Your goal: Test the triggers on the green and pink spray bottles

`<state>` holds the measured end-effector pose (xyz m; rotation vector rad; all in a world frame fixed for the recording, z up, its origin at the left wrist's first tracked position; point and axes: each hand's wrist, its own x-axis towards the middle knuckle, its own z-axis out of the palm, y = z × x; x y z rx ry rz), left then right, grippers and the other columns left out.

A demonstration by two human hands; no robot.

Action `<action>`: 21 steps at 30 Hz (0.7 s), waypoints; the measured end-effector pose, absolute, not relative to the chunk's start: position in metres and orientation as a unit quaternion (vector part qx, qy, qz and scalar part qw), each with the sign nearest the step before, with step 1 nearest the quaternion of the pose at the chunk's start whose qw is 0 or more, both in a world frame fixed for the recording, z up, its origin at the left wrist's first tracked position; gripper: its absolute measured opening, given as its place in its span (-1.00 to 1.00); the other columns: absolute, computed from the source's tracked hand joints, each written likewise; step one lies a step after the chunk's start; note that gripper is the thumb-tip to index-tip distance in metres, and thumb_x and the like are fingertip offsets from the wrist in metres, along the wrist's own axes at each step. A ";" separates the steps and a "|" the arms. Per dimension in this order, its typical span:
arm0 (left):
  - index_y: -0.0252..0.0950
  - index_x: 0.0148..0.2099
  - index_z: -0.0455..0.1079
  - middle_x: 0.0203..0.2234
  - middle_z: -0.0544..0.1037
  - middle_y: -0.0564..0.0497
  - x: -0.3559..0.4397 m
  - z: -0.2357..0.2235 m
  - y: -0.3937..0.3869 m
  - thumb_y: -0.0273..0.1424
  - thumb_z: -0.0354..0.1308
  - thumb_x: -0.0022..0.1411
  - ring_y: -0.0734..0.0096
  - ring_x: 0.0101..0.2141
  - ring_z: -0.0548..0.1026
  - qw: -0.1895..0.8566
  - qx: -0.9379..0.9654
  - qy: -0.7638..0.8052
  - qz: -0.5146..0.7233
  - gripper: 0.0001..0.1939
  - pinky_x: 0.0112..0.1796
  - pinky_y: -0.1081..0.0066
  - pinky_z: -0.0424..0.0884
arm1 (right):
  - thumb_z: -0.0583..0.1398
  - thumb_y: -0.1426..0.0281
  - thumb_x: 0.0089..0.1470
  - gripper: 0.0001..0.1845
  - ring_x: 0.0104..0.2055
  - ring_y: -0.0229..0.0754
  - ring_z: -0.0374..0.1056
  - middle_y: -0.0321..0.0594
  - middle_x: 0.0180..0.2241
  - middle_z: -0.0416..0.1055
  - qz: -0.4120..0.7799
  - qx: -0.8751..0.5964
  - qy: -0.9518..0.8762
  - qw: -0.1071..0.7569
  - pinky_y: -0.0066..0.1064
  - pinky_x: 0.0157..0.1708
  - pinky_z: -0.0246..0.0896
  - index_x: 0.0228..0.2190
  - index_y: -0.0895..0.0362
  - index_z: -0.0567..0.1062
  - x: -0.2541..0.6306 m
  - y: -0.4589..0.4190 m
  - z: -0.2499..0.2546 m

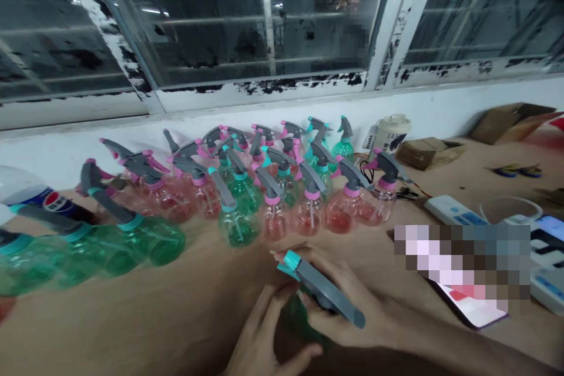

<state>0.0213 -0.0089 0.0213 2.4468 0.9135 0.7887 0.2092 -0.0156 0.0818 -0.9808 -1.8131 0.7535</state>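
A spray bottle (330, 291) with a grey and teal trigger head and a green see-through body is between my hands at the lower middle. My right hand (374, 314) is closed round its neck and head. Lower down, my left hand (259, 332) curls about the green body, its thumb across the near side; the fingers partly hide the bottle. Just beyond stand several pink spray bottles (308, 220) and a green spray bottle (240, 226). Farther left, more green spray bottles (163, 241) with teal collars form a row.
Along the wall stand more spray bottles and a coffee cup (392, 129). A Pepsi bottle (55, 202) lies at the left. On the right are a phone (478, 302) with a partly blurred screen, a white power strip (453, 211), cables and cardboard boxes (429, 153). Windows rise behind.
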 end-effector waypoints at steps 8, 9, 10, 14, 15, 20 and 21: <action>-0.12 0.25 0.00 0.03 0.42 -0.13 0.018 0.015 0.002 -0.02 0.06 0.20 0.08 0.00 0.42 0.166 0.906 0.303 0.245 -0.35 -0.08 0.10 0.44 | 0.04 0.62 -0.27 -0.54 -0.29 -0.21 0.35 -0.28 -0.35 0.37 0.279 -0.363 -0.724 0.516 -0.33 -0.28 0.32 -0.23 0.08 0.34 0.212 -0.011 0.071; -0.15 0.26 -0.02 0.06 0.39 -0.14 0.015 0.013 0.006 -0.05 0.04 0.23 0.08 0.03 0.39 0.160 0.910 0.299 0.239 -0.36 -0.06 0.09 0.42 | 0.05 0.62 -0.27 -0.55 -0.32 -0.22 0.35 -0.29 -0.38 0.36 0.282 -0.365 -0.726 0.510 -0.34 -0.30 0.31 -0.25 0.08 0.34 0.213 -0.010 0.072; -0.17 0.28 -0.03 0.08 0.36 -0.16 0.013 0.011 0.012 -0.09 0.02 0.25 0.09 0.06 0.36 0.150 0.913 0.300 0.231 -0.37 -0.02 0.09 0.39 | 0.05 0.62 -0.28 -0.57 -0.35 -0.23 0.34 -0.31 -0.40 0.34 0.286 -0.372 -0.727 0.502 -0.36 -0.34 0.31 -0.27 0.08 0.34 0.214 -0.009 0.073; -0.24 0.25 0.05 0.14 0.29 -0.16 0.006 0.000 0.033 -0.22 0.05 0.27 0.10 0.11 0.28 0.073 0.919 0.338 0.187 -0.45 0.05 0.05 0.28 | 0.06 0.62 -0.27 -0.66 -0.51 -0.30 0.23 -0.39 -0.49 0.28 0.275 -0.423 -0.713 0.487 -0.43 -0.50 0.20 -0.37 0.06 0.31 0.224 -0.004 0.074; -0.25 0.22 0.10 0.14 0.28 -0.16 0.005 -0.002 0.036 -0.22 0.06 0.26 0.09 0.11 0.28 0.050 0.920 0.348 0.176 -0.46 0.04 0.04 0.29 | 0.06 0.61 -0.26 -0.70 -0.52 -0.30 0.21 -0.40 -0.51 0.27 0.263 -0.437 -0.707 0.489 -0.43 -0.50 0.17 -0.41 0.06 0.30 0.227 -0.003 0.073; -0.28 0.18 0.20 0.17 0.26 -0.17 0.008 -0.009 0.038 -0.16 0.02 0.28 0.07 0.13 0.25 -0.022 0.922 0.360 0.140 -0.51 0.03 0.04 0.30 | 0.08 0.52 -0.18 -0.85 -0.50 -0.25 0.20 -0.38 -0.55 0.23 0.249 -0.467 -0.690 0.494 -0.37 -0.46 0.15 -0.48 0.05 0.25 0.235 0.001 0.071; -0.29 0.18 0.19 0.17 0.25 -0.18 0.009 -0.009 0.037 -0.16 0.01 0.29 0.08 0.14 0.24 -0.027 0.923 0.358 0.135 -0.51 0.04 0.04 0.29 | 0.08 0.51 -0.16 -0.85 -0.48 -0.24 0.22 -0.38 -0.53 0.25 0.253 -0.465 -0.689 0.495 -0.35 -0.44 0.17 -0.45 0.05 0.27 0.236 0.001 0.071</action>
